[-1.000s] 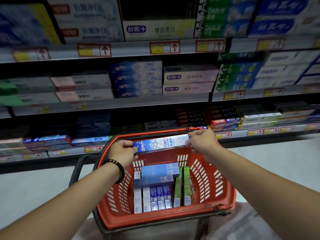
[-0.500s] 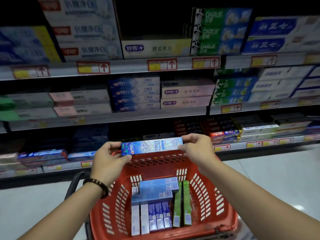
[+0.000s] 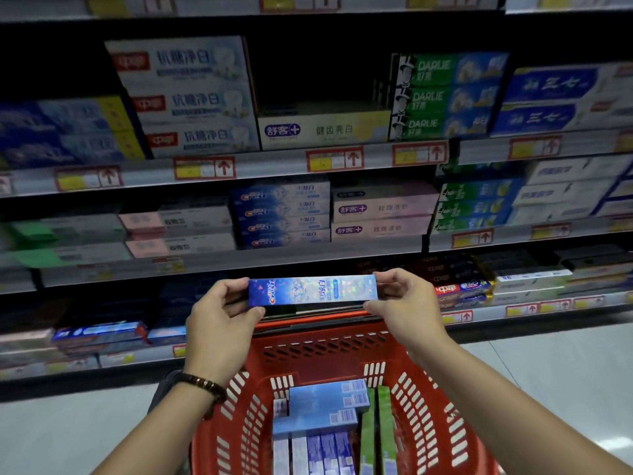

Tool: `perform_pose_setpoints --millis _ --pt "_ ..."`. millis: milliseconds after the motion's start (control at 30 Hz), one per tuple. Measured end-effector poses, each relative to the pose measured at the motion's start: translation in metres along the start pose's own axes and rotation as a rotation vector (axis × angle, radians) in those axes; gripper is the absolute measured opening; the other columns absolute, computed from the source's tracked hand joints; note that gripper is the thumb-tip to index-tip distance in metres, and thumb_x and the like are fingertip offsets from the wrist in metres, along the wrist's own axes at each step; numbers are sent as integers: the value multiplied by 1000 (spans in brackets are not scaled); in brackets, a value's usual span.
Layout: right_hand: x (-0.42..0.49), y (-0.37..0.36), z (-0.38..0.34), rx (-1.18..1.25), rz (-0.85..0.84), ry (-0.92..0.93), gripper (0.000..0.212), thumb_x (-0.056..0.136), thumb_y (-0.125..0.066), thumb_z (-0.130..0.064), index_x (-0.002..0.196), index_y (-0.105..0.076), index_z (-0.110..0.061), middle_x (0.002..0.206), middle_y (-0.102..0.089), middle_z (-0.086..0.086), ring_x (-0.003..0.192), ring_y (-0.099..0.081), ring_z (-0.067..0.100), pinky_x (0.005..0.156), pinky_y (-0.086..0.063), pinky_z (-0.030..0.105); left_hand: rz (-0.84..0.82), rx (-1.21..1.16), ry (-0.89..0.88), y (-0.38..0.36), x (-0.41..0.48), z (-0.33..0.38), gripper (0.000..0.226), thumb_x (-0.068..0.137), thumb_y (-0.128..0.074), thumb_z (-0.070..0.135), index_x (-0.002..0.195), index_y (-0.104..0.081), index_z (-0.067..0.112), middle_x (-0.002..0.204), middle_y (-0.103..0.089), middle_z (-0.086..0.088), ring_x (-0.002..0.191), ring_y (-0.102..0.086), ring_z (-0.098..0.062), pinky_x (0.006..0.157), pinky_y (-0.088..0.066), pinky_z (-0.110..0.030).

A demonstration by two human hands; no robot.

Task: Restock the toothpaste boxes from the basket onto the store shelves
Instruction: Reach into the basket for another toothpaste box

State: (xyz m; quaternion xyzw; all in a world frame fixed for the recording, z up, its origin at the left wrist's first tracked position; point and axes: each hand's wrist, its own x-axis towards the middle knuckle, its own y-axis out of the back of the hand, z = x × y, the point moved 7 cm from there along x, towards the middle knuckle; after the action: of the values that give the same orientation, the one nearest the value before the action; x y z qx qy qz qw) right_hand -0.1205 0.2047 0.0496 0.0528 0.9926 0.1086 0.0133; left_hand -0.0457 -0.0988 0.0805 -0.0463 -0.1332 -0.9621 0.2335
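Above the red basket (image 3: pixel 329 337), fingers (image 3: pixel 231 289) of your left hand (image 3: pixel 219 320) and right hand (image 3: pixel 407 303) pinch a toothpaste box (image 3: pixel 313 290) by its ends. It looks light, stiff, glossy and crushable, so grip gently.

Shop aisle: tiered shelves (image 3: pixel 274 165) of toothpaste boxes (image 3: pixel 191 97), price tags (image 3: pixel 334 160) along their edges, red shopping basket (image 3: pixel 325 342)

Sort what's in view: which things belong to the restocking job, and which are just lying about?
Job: Crest box, held at its ends by left hand and right hand; red basket; spare boxes inside; matching Crest stack on the shelf.
Bystanders: Darlie boxes; price tags; bracelet.
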Motion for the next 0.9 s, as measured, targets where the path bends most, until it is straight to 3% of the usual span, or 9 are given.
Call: perform_pose_setpoints --millis 133,267,400,500,633,800,900 --pt "4 0 -5 41 -19 29 41 79 -88 4 106 -78 -26 103 -80 -8 103 -74 8 91 -60 35 -5 -15 -4 1 4 0 43 83 -77 -12 112 -69 19 111 -75 6 95 -75 -2 88 -59 -19" --pt "2 -3 -11 89 -44 60 43 84 -85 5 115 -79 -23 103 -81 -8 99 -75 5 91 -60 29 40 15 16 4 6 -5 43 87 -77 -4 123 -70 17 114 -77 6 100 -74 -3 98 -58 -36" --pt "2 -7 -14 128 -61 73 45 88 -83 -1 126 -76 -23 110 -80 -9 104 -73 3 94 -59 27 50 56 39 7 7 -8 42 89 -79 7 125 -70 26 113 -77 8 100 -75 -4 100 -58 -43" --pt "1 -10 -18 173 -69 78 40 91 -81 -5 120 -75 -32 106 -80 -13 103 -74 2 92 -59 27 78 54 62 10 7 -6 39 90 -80 15 121 -69 37 97 -80 7 92 -77 -6 97 -59 -46" --pt "-1 -11 -23 197 -57 97 35 93 -81 -12 116 -74 -37 97 -79 -18 94 -74 -2 86 -59 27 95 26 56 11 7 2 38 92 -78 19 128 -70 29 104 -78 10 91 -76 -5 95 -60 -43" --pt "-1 -13 -23 275 -24 70 24 94 -80 -18 114 -77 -30 94 -80 -11 94 -78 12 81 -64 35 92 -76 101 10 8 1 30 91 -79 19 120 -72 22 106 -77 2 96 -75 -10 95 -60 -40" --pt "-1 -14 -22 335 0 60 18 93 -81 -18 110 -78 -24 97 -82 -5 97 -78 14 82 -65 33 100 -130 112 11 9 2 21 91 -78 19 111 -73 20 101 -78 -1 95 -76 -18 82 -62 -27"
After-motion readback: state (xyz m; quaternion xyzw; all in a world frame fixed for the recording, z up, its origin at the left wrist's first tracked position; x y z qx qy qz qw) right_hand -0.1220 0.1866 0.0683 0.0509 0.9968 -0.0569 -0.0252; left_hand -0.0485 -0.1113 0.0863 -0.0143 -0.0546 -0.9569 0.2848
